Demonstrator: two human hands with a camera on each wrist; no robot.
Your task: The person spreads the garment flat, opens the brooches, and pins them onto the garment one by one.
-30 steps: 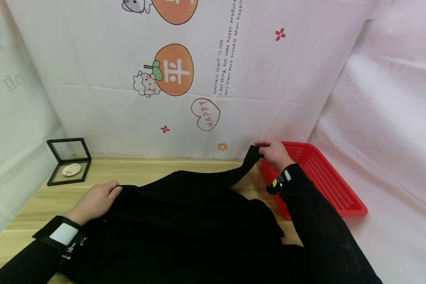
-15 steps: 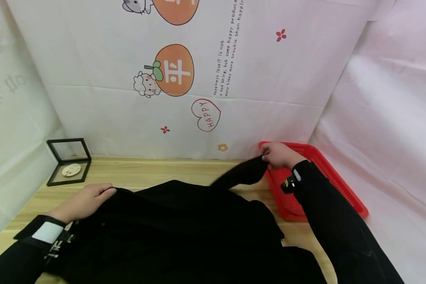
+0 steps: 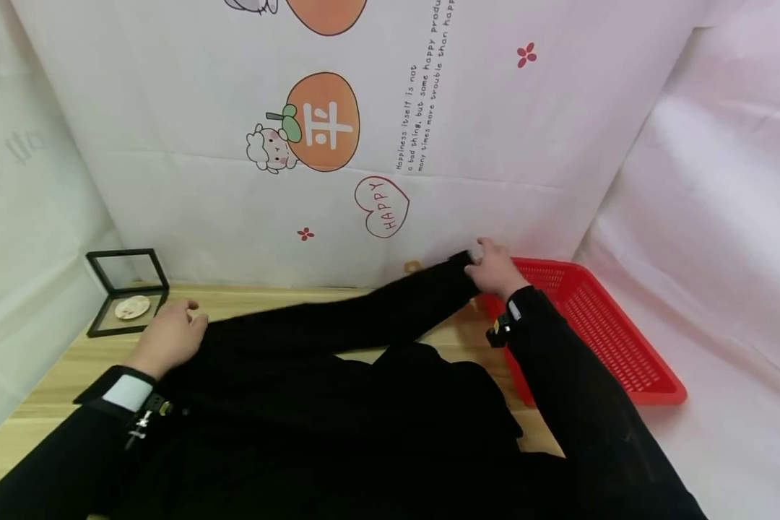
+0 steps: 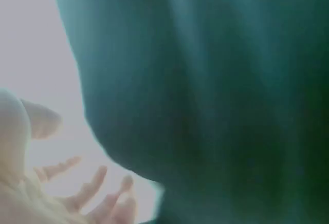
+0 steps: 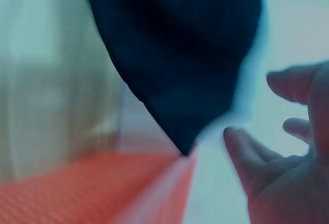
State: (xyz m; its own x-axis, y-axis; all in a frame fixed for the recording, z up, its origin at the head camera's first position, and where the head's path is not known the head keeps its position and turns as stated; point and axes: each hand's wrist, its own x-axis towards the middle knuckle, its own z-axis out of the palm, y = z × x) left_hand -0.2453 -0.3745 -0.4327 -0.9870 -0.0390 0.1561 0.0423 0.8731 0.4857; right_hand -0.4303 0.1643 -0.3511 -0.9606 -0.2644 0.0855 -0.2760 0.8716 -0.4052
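A black garment (image 3: 338, 412) lies spread over the near part of the table, and a long sleeve-like strip (image 3: 370, 314) of it stretches in the air between both hands. At the strip's left end is my left hand (image 3: 172, 336). Its fingers are loosely bent and apart from the dark cloth (image 4: 180, 90) in the left wrist view. My right hand (image 3: 497, 271) is at the strip's right end, above the basket's near-left corner. In the right wrist view its fingers (image 5: 241, 147) are spread, with a gap to the cloth's pointed end (image 5: 177, 116).
A red perforated basket (image 3: 598, 339) stands on the right, partly behind the right forearm. At the back left, a black-framed clear case (image 3: 126, 292) holds a pale round disc. A printed white sheet (image 3: 234, 217) hangs behind the wooden table (image 3: 45, 419).
The right hand pulled the strip right and down, then came up and left, and its fingers have released it. The left hand moved left, then up, and let go too. The strip has flattened out.
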